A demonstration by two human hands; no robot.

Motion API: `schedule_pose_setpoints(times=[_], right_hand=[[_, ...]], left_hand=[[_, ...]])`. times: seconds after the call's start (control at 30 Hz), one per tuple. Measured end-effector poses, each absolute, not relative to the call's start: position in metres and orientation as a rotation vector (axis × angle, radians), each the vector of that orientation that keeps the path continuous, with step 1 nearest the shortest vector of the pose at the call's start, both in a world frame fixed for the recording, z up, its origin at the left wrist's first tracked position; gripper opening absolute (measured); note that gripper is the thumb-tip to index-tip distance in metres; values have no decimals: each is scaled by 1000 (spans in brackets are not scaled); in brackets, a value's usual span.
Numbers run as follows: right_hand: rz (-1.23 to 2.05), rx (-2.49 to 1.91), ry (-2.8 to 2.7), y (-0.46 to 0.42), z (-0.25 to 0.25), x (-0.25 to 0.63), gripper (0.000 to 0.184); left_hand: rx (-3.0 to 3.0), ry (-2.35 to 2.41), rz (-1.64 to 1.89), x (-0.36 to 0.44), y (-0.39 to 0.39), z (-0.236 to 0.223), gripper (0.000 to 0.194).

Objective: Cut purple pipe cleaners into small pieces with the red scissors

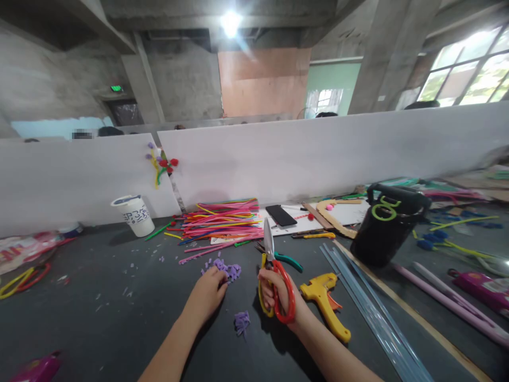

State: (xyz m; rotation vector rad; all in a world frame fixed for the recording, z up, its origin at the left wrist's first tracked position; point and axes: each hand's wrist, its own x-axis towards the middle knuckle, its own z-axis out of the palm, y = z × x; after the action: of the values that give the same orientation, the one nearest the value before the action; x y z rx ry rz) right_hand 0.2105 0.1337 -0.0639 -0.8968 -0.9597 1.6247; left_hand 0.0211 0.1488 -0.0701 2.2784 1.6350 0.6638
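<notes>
My right hand (278,292) grips a pair of scissors (269,241) by its red and yellow handle loops, with the blades pointing up and away from me. My left hand (210,291) rests at the near edge of a loose pile of short purple fuzzy pieces (233,271). Its fingers are curled down, and whatever lies between their tips is hidden. Between my forearms, a small purple tufted bundle (242,322) lies on the dark table. Behind the scissors are teal-handled pliers (289,260). A yellow glue gun (326,302) lies beside my right wrist.
Colourful pipe cleaners (222,222) are heaped ahead, next to a black phone (280,215). A white cup (135,216) stands at left, a large black flask (387,228) at right. Clear glue sticks (369,307) lie at right. A white partition (278,159) runs across the back.
</notes>
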Motion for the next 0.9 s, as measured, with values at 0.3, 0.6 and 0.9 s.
schedule_pose_setpoints(times=[0.3, 0.6, 0.9], right_hand=[[1619, -942, -1014, 132, -64, 205, 19], [1558, -1056, -1234, 128, -43, 195, 16], [1501, -1085, -1213, 135, -47, 180, 22]], left_hand=[[2003, 1647, 995, 20, 145, -65, 10], [1554, 1275, 1179, 44, 130, -55, 22], [1443, 1131, 1194, 51, 121, -52, 19]])
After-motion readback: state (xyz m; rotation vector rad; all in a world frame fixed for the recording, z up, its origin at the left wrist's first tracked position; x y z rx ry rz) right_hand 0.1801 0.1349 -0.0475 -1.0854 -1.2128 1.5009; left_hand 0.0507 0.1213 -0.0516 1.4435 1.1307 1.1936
